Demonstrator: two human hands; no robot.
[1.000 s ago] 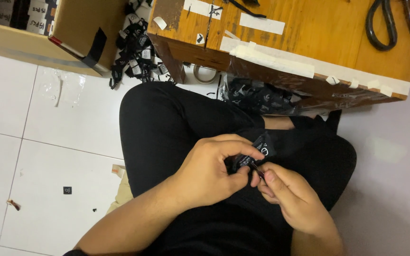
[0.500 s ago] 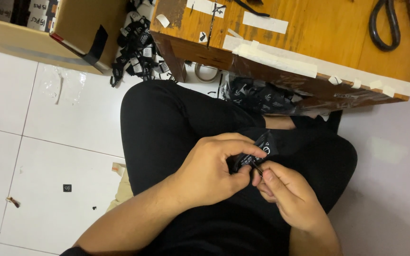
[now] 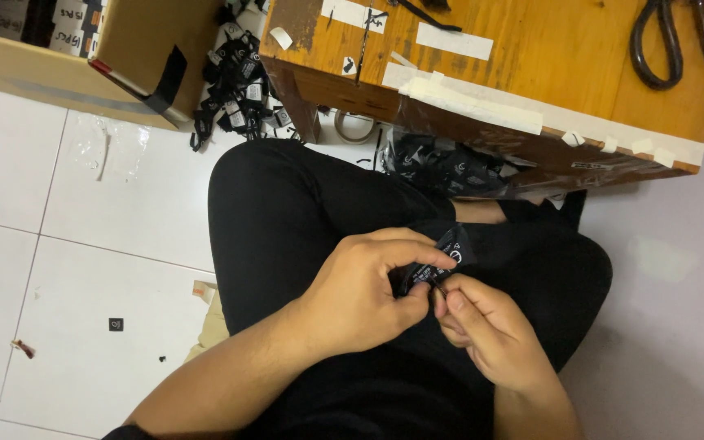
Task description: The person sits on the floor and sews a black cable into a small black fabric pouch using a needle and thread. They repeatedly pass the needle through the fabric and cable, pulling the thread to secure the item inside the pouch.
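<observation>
Both my hands meet over my lap, above black trousers. My left hand [image 3: 364,293] pinches a small black fabric label [image 3: 452,249] with a white mark, its upper end sticking out past my fingers. My right hand [image 3: 482,326] holds a thin dark pin-like piece [image 3: 437,285] against the label's lower edge, thumb and forefinger closed on it. Most of the label is hidden inside my left fist.
A low wooden table [image 3: 531,73] with strips of white tape stands just ahead, black scissors [image 3: 678,37] on its far right. A cardboard box [image 3: 116,57] sits at upper left. Piles of black labels [image 3: 238,85] and a clear bag [image 3: 450,167] of them lie on the white tile floor.
My hands stay together over my lap; the fingers shift only slightly on the label.
</observation>
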